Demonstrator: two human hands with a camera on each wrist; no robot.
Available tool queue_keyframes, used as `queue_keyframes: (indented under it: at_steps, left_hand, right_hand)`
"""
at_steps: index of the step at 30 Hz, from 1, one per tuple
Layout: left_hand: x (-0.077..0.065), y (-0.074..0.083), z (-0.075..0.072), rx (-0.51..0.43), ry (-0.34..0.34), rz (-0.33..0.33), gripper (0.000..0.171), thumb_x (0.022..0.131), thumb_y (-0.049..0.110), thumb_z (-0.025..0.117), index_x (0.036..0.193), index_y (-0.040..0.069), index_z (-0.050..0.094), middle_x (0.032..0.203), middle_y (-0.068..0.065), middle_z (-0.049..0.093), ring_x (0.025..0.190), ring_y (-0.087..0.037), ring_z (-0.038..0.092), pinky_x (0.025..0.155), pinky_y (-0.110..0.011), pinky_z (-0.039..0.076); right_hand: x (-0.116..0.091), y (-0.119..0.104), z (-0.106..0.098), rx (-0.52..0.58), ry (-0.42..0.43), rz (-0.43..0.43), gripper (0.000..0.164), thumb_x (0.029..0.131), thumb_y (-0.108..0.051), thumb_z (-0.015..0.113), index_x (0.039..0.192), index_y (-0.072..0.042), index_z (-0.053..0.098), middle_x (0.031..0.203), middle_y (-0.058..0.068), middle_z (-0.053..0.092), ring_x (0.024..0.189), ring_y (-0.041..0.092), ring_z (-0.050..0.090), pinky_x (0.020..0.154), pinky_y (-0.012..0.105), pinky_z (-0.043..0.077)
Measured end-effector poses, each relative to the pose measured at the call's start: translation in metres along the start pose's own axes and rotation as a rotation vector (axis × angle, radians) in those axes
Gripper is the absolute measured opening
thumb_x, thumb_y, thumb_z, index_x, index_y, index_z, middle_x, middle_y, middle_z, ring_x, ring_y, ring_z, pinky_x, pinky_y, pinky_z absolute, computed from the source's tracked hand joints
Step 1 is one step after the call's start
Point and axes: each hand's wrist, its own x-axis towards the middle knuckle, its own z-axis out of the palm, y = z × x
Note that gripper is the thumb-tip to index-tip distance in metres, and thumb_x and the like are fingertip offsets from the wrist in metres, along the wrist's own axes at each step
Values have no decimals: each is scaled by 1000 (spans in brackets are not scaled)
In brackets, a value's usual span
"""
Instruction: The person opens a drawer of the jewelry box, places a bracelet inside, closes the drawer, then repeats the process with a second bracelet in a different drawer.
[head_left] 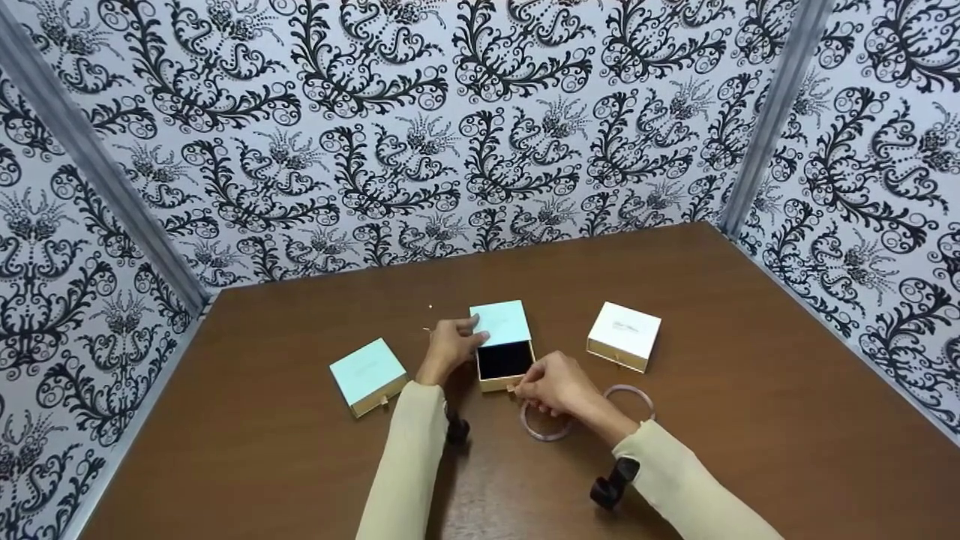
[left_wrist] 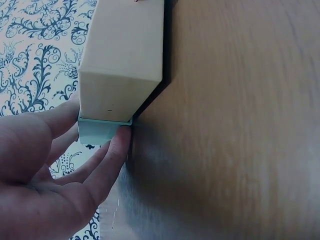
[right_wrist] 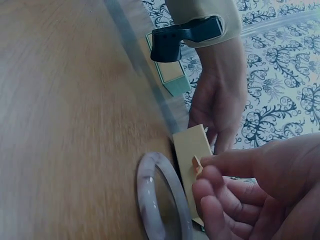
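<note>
A mint-green jewelry drawer box (head_left: 501,321) lies on the table with its cream drawer (head_left: 495,385) pulled partway out, showing a black lining inside. My left hand (head_left: 450,346) grips the mint sleeve from its left side. In the left wrist view, fingers of the left hand (left_wrist: 65,170) wrap the sleeve's end behind the drawer. My right hand (head_left: 559,386) pinches the small ribbon tab (right_wrist: 197,165) on the drawer's front. A pale marbled bangle (right_wrist: 150,197) lies beneath the right hand, and another bangle (head_left: 632,388) lies beside the right wrist.
A shut mint drawer box (head_left: 367,371) sits to the left, and a shut white drawer box (head_left: 626,330) to the right. Tiny light-coloured items (head_left: 430,306) lie behind the left hand. Patterned wall panels (head_left: 420,172) stand around the brown table (head_left: 300,315).
</note>
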Motion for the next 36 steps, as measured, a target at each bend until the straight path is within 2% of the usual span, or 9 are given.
queue_keyframes:
  at_steps: [9,16,21,29,36]
  left_hand:
    - [-3,0,-3,29,-10,12,43,97,14,67,139,5,58,133,-23,64,109,-29,70,80,-35,60]
    - [-3,0,-2,3,0,4,43,97,12,67,138,4,59,127,-23,67,99,-28,73,71,-31,59]
    - [-3,1,0,3,0,1,43,97,13,67,138,5,59,128,-23,67,101,-28,72,70,-30,58]
    - [-1,1,-2,28,27,6,42,96,14,69,136,6,61,131,-20,66,108,-28,70,77,-31,59]
    - [-2,3,0,-13,1,-5,43,97,13,67,138,5,59,132,-21,65,108,-29,70,77,-31,59]
  right_hand:
    - [-6,7,-6,-60,86,-30,8,82,-14,82,76,-13,76,66,0,71,54,9,60,51,22,47]
    - [-9,14,-10,-101,119,-76,6,79,-8,82,83,-9,77,79,-1,75,72,13,63,65,28,52]
    - [-12,18,-10,-107,136,-69,9,77,-8,84,82,-9,77,74,-1,71,68,11,61,62,26,50]
    - [-11,20,-9,-146,169,-67,9,75,-8,84,80,-10,76,70,-1,68,66,12,59,62,26,48]
    - [-12,24,-9,-185,180,-58,11,75,-7,85,80,-8,75,71,-1,67,67,12,59,64,27,49]
